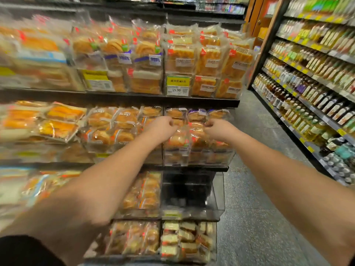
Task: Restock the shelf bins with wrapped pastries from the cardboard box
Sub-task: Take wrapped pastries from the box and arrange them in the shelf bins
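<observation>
1. Two bare arms reach forward to a shop shelf of wrapped pastries; much of the view is blurred.
2. The left hand (160, 126) is at the second shelf's right-hand bin (199, 158), fingers curled; it seems to pinch the top of a pastry (177, 140) wrapper, though blur leaves this unsure.
3. The right hand (218, 129) is just beside it, fingers likewise curled at a neighbouring wrapper's top edge; whether it truly grips cannot be told.
4. That clear-fronted bin is filled with round golden buns in clear wrap.
5. Above, a price tag (177, 85) reads 19.90.
6. One shelf lower, a bin (192, 200) looks dark inside.
7. To the right, across a grey floor (255, 198), stands a bottle shelf (311, 89).
8. The cardboard box is out of view.
</observation>
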Demonstrator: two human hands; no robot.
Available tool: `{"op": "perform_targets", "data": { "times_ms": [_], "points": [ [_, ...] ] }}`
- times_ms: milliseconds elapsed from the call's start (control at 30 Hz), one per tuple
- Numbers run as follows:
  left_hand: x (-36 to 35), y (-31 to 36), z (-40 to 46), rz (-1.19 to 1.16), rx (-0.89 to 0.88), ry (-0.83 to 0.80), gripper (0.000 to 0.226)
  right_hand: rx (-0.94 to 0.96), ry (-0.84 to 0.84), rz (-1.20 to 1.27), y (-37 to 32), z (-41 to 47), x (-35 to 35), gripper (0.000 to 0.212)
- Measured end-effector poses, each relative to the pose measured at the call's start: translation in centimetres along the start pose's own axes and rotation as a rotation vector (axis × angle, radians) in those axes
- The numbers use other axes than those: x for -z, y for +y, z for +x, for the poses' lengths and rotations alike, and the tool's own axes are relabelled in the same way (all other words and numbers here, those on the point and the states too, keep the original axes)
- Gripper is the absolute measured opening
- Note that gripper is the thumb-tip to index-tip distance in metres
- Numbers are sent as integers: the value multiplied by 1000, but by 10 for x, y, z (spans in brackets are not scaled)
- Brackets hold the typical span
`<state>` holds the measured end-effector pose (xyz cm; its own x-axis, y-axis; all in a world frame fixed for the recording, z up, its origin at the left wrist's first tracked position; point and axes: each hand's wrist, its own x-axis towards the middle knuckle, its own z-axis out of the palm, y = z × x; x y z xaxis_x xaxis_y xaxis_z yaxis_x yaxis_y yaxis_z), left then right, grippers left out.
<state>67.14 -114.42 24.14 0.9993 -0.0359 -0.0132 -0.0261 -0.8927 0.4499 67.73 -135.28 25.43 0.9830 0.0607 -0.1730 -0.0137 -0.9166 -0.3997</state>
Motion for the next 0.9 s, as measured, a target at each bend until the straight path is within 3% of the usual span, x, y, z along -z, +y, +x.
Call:
{"op": "perform_targets", "data": {
  "times_ms": [200,300,467,800,900],
  "points": [
    [48,-135,-133,-68,142,-21,25,153,-147,43,-110,-83,-85,25],
    [64,-204,-203,-56,240,2,23,243,-232,45,-169,-113,-134,32],
    [74,-328,-319,-83,452,63,20,545,-335,-146,-284,-166,-225,34],
    [68,-516,-480,33,838,-86,30,1010,-559,-553,-456,-217,-406,49],
    [80,-554,-515,-6,939,8,29,1095,-625,-569,-505,-226,-454,46]
  ]
}}
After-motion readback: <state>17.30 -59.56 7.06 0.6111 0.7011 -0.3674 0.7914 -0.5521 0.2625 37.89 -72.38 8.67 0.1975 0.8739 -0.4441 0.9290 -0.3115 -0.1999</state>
